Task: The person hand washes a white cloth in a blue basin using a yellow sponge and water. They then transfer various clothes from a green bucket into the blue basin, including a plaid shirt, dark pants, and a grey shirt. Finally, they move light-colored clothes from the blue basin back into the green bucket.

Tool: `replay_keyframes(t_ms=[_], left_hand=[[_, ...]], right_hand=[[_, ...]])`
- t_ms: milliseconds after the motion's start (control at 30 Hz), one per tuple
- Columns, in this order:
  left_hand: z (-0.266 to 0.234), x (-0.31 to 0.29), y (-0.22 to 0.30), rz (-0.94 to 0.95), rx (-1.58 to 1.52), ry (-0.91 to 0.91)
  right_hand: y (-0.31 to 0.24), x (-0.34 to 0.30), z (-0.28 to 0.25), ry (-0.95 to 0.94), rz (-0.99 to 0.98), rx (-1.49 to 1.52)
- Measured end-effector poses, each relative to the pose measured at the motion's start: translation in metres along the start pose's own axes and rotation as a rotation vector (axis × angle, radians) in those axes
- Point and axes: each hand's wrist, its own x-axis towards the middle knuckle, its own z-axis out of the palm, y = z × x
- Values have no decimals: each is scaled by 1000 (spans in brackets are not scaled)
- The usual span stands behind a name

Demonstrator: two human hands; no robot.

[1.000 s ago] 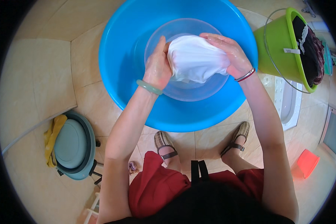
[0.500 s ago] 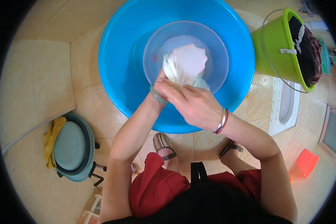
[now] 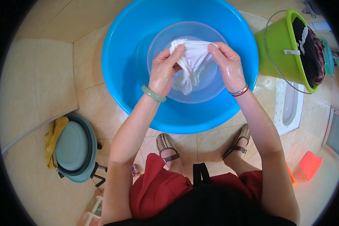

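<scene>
White, thin fabric cloth (image 3: pixel 196 54), spread between two bare hands above the middle of a basin; its upper edge is drawn out sideways, and a gathered fold hangs down toward the basin's interior. The left hand (image 3: pixel 164 71) grasps the bunched left end between thumb and fingers; the right hand (image 3: pixel 229 67) pinches the right upper corner, thumb uppermost, the remaining fingers curled behind and partly hidden. The skin of both hands has a wet sheen. A pale green, smooth ring bangle (image 3: pixel 153 93) encircles the left wrist; a silver-coloured metal bracelet (image 3: pixel 238 91), with a thin red band beside it, the right. Beneath the cloth, a round, translucent plastic basin (image 3: pixel 211 91) stands inside a large, round, bright blue plastic tub (image 3: pixel 128 34). To the right of the tub, a lime-green plastic bucket (image 3: pixel 273 56) with a wire handle contains dark fabric (image 3: pixel 307 52). Below the bucket, a white, elongated fixture (image 3: pixel 289 105) is set into the beige tiled floor (image 3: pixel 211 145). At lower left, a yellow cloth (image 3: pixel 54 141) drapes over the edge of a grey-green, rounded plastic object (image 3: pixel 72 147).
</scene>
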Motion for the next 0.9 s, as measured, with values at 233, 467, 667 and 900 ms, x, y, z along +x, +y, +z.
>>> replay_keyframes(t_ms=[233,467,667,900], left_hand=[[-5,21,-18,-91,-203,157],[17,5,-40,-266,-187,198],[-4,9,-34,-291,-403,129],[-10,6,-19,-302,-425,67]], right_hand=[[7,-19,55,-49,-467,-500],[40,35,44,13,-338,-886],[33,-11,83,-89,-423,-953],[26,26,4,72,-128,-391]])
